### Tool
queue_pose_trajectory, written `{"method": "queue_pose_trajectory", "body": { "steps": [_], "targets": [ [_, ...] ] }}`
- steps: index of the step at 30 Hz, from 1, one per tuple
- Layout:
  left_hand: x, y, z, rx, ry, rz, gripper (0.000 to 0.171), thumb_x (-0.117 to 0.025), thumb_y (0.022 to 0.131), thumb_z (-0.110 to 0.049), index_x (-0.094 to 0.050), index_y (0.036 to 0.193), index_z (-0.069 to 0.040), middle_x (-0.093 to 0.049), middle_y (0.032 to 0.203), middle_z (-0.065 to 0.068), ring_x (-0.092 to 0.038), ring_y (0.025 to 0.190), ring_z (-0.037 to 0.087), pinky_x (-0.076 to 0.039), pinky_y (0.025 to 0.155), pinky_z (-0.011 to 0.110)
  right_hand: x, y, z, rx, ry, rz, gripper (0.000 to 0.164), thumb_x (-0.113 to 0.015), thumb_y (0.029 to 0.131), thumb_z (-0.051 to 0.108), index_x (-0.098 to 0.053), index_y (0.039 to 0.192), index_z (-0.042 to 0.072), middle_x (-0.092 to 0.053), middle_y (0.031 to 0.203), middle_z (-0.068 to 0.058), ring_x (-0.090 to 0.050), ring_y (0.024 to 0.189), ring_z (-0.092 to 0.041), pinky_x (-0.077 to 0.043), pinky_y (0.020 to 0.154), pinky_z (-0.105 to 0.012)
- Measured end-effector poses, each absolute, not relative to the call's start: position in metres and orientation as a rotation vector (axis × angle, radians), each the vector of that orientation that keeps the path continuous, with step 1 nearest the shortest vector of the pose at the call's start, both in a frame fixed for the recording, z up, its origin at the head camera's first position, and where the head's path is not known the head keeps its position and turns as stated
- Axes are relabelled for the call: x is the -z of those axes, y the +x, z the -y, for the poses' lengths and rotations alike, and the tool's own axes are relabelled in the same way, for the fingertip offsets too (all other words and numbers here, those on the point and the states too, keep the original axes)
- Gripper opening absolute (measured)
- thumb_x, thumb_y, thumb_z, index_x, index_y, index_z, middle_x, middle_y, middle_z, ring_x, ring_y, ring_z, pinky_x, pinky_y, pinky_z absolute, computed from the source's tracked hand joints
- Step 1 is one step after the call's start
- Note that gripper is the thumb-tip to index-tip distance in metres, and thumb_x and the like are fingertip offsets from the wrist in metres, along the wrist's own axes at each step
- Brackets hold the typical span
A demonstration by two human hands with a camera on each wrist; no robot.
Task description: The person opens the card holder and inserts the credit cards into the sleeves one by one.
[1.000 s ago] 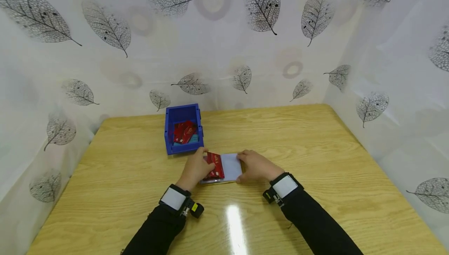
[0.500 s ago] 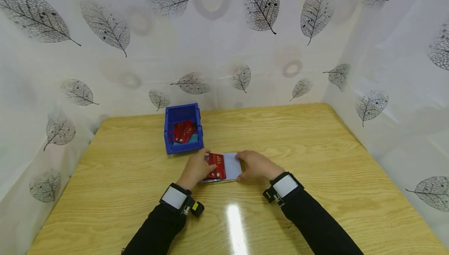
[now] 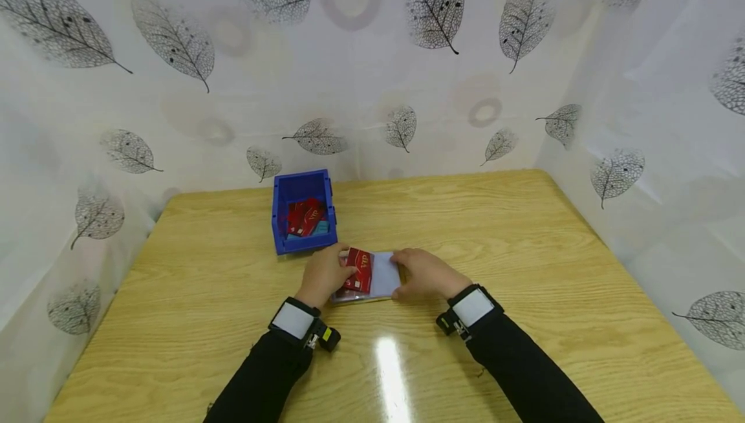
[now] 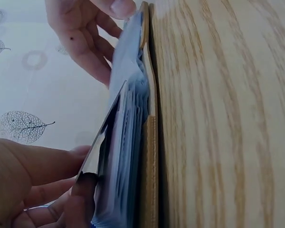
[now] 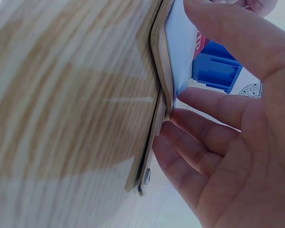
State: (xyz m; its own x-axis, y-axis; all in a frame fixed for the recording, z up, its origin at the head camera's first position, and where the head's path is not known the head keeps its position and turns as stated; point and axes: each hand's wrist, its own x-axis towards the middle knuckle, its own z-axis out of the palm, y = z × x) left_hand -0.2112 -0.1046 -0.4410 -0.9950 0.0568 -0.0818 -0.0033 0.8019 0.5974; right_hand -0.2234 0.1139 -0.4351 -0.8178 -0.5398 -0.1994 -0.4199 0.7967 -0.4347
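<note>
A card holder (image 3: 383, 274) lies opened out on the table, with a tan cover (image 4: 151, 156) and a stack of clear plastic sleeves (image 4: 128, 137). Over its left page, my left hand (image 3: 323, 275) pinches a red VIP card (image 3: 359, 270) between thumb and fingers. In the left wrist view the card (image 4: 102, 135) stands tilted against the sleeves' edges; whether its edge is inside a sleeve I cannot tell. My right hand (image 3: 427, 274) holds the holder's right side, its thumb at the near edge and its fingers (image 5: 204, 128) at the far edge.
A blue bin (image 3: 304, 211) stands behind the holder to the left, with several red VIP cards (image 3: 306, 216) and a light blue piece (image 3: 321, 227) inside. The wooden table (image 3: 495, 229) meets a leaf-patterned sheet (image 3: 349, 74) at the back and sides.
The red card has shifted a little away from me and turned more upright with my left hand, after lying flatter over the left page. My right hand has stayed in place.
</note>
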Motion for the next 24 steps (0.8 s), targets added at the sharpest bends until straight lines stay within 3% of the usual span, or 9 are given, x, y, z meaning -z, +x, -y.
{"method": "queue_pose_trajectory", "body": {
  "steps": [4,8,11,18,24],
  "targets": [
    [0.441,-0.212,0.099,-0.908,0.053,-2.9,0.047,-0.077,0.084,-0.022,-0.063,0.124,-0.001,-0.067,0.09,0.008,-0.06,0.083,0.021,-0.051,0.079,0.039,0.435,-0.224,-0.115,0.549,-0.723,-2.671,0.075,-0.084,0.075,0.031,-0.054,0.136,0.001,-0.055,0.136,-0.015,-0.05,0.127,-0.03,-0.039,0.106,-0.042],
    [0.443,-0.211,0.094,-0.895,0.041,-2.892,0.047,-0.078,0.083,-0.023,-0.063,0.121,0.0,-0.063,0.084,0.006,-0.058,0.08,0.021,-0.05,0.076,0.038,0.437,-0.226,-0.116,0.564,-0.728,-2.665,0.076,-0.084,0.074,0.034,-0.053,0.137,0.002,-0.055,0.136,-0.015,-0.05,0.127,-0.03,-0.038,0.107,-0.042],
    [0.444,-0.21,0.089,-0.917,0.05,-2.883,0.046,-0.078,0.083,-0.023,-0.063,0.12,0.001,-0.066,0.091,0.009,-0.06,0.085,0.022,-0.051,0.078,0.038,0.438,-0.227,-0.117,0.586,-0.742,-2.651,0.076,-0.083,0.076,0.034,-0.052,0.137,0.001,-0.055,0.136,-0.015,-0.05,0.127,-0.031,-0.038,0.107,-0.043],
    [0.442,-0.21,0.078,-1.057,0.056,-2.76,0.043,-0.076,0.084,-0.018,-0.063,0.12,0.003,-0.062,0.08,0.005,-0.057,0.068,0.015,-0.045,0.059,0.027,0.437,-0.228,-0.119,0.664,-0.747,-2.622,0.066,-0.075,0.084,0.034,-0.053,0.137,0.001,-0.053,0.137,-0.018,-0.048,0.128,-0.034,-0.038,0.107,-0.046],
    [0.44,-0.211,0.073,-1.056,0.113,-2.782,0.034,-0.075,0.085,-0.018,-0.066,0.112,-0.001,-0.063,0.086,0.007,-0.054,0.074,0.018,-0.042,0.061,0.028,0.435,-0.23,-0.116,0.619,-0.739,-2.653,0.059,-0.073,0.086,0.035,-0.057,0.135,0.005,-0.055,0.135,-0.017,-0.05,0.126,-0.033,-0.039,0.106,-0.046]
  ]
}}
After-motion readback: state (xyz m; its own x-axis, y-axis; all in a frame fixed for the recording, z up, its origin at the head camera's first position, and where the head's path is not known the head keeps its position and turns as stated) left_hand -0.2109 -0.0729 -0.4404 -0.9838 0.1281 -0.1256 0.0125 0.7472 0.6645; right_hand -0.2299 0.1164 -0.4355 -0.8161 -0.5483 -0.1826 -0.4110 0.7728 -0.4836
